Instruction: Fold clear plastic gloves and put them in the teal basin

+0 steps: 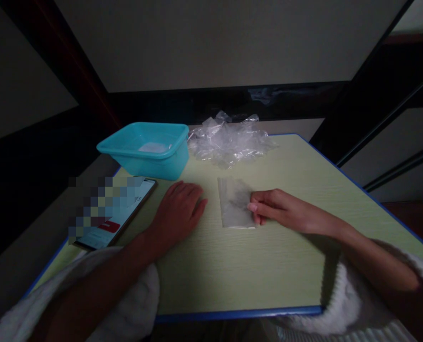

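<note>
A flat, clear plastic sleeve or bag (235, 204) is held at its right edge by my right hand (272, 206), thumb and fingers pinched together. It is at or just above the tabletop. My left hand (183, 204) rests palm down on the table to the left of the sleeve, not touching it, its fingers stretched out and the thumb apart. Behind both hands lies a heap of crumpled clear plastic bags (229, 140). A turquoise plastic basin (154, 161) stands at the back left, with something pale and flat (153, 147) inside it.
A phone (115, 223) with a lit screen, partly pixelated, lies left of my left hand. The pale wood-look table (239, 275) has a blue edge (239, 314). Behind it rises a grey panel (211, 47) with a dark strip along its bottom.
</note>
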A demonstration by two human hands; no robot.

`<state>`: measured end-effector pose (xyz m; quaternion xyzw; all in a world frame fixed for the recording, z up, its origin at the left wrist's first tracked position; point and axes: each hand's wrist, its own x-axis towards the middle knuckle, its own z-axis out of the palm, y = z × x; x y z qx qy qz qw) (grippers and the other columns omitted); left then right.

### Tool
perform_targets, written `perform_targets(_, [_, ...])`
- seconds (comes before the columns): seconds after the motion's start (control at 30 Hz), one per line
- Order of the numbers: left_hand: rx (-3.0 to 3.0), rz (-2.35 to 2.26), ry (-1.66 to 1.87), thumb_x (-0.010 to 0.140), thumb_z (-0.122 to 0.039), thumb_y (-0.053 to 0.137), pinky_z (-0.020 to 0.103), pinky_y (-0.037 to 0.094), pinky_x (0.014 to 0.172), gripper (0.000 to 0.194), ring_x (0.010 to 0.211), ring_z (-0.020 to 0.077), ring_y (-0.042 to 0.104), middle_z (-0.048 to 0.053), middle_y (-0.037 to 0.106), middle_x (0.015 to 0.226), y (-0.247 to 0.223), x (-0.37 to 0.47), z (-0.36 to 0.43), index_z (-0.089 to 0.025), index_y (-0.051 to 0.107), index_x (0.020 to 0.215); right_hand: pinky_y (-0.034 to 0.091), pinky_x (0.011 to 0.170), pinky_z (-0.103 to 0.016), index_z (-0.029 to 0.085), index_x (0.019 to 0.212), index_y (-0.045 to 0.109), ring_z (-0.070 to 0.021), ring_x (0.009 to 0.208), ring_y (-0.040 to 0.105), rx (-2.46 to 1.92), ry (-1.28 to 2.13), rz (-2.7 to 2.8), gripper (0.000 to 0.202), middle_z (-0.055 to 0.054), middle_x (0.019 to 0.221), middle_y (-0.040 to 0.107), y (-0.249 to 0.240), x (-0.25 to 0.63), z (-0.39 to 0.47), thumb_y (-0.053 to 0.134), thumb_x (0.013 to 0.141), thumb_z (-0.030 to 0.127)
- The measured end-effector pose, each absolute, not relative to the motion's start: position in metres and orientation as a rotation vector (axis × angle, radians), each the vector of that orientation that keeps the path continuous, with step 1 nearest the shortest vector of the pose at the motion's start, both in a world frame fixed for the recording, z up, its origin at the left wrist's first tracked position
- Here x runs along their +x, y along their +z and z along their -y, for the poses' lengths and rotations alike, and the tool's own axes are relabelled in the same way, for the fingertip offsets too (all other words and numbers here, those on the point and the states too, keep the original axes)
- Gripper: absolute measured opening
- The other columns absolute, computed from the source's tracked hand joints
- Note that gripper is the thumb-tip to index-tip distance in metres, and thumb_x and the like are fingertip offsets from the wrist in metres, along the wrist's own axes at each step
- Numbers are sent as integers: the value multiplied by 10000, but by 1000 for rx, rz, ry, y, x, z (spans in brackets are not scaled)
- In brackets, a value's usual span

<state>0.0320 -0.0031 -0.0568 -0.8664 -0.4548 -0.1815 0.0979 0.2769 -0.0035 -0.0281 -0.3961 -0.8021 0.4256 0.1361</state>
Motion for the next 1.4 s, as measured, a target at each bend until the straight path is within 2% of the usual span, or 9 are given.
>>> perform_targets(0.1, [-2630, 1244, -656, 878, -208, 387, 449, 473, 861, 246, 969, 270, 568, 154, 622, 1011, -56, 31, 3, -92, 589, 956, 403, 575, -243, 153, 695, 527, -119, 611, 528, -982, 1342, 2384, 450, -9, 636, 536, -27, 270, 9, 361, 903, 515])
perform_targets(0.17, [-2773, 1129, -700, 885, -212, 382, 440, 459, 906, 273, 1067, 266, 533, 167, 587, 1126, -57, 34, 8, -91, 573, 1038, 394, 558, -237, 160, 681, 515, -113, 595, 508, -969, 1285, 2415, 454, 0, 624, 518, -25, 271, 9, 354, 903, 522])
perform_targets(0.3, [-3090, 831, -560, 893, -243, 419, 419, 360, 1036, 362, 1281, 244, 375, 169, 448, 1355, -59, 44, 18, -101, 484, 1219, 356, 521, -242, 172, 715, 512, -117, 555, 466, -1193, 804, 2364, 448, 4, 609, 509, -21, 286, 0, 335, 901, 540])
perform_targets(0.43, [-3269, 641, -374, 892, -382, 448, 412, 250, 1100, 548, 1364, 226, 226, 164, 317, 1445, -57, 53, 23, -86, 356, 1343, 398, 609, -283, 164, 842, 569, -162, 644, 552, -1169, 434, 2481, 477, -54, 722, 604, -20, 300, -8, 287, 914, 542])
perform_targets(0.63, [-3327, 666, -190, 861, -500, 470, 387, 179, 1119, 713, 1381, 220, 155, 157, 216, 1477, -56, 54, 23, -40, 294, 1376, 421, 644, -301, 176, 880, 616, -182, 706, 590, -1055, 333, 2740, 524, -76, 794, 638, -24, 306, -11, 239, 926, 537])
perform_targets(0.83, [-3322, 699, -138, 858, -526, 455, 406, 164, 1113, 716, 1378, 231, 171, 154, 223, 1475, -57, 55, 23, -82, 278, 1390, 425, 648, -309, 174, 906, 608, -192, 735, 594, -1082, 336, 2793, 511, -82, 827, 637, -28, 306, -11, 248, 925, 537])
perform_targets(1.13, [-3321, 714, -137, 871, -564, 387, 411, 132, 1118, 739, 1382, 239, 154, 173, 218, 1477, -59, 54, 22, -43, 275, 1381, 432, 661, -320, 158, 936, 583, -208, 766, 604, -1073, 308, 2810, 511, -101, 874, 642, -30, 305, -12, 236, 927, 533])
perform_targets(1.4, [-3324, 718, -75, 868, -589, 365, 397, 102, 1122, 765, 1391, 228, 108, 155, 173, 1493, -59, 54, 21, -59, 229, 1403, 441, 682, -327, 166, 1000, 578, -211, 796, 610, -1065, 242, 2793, 504, -108, 921, 647, -34, 306, -14, 246, 924, 538])
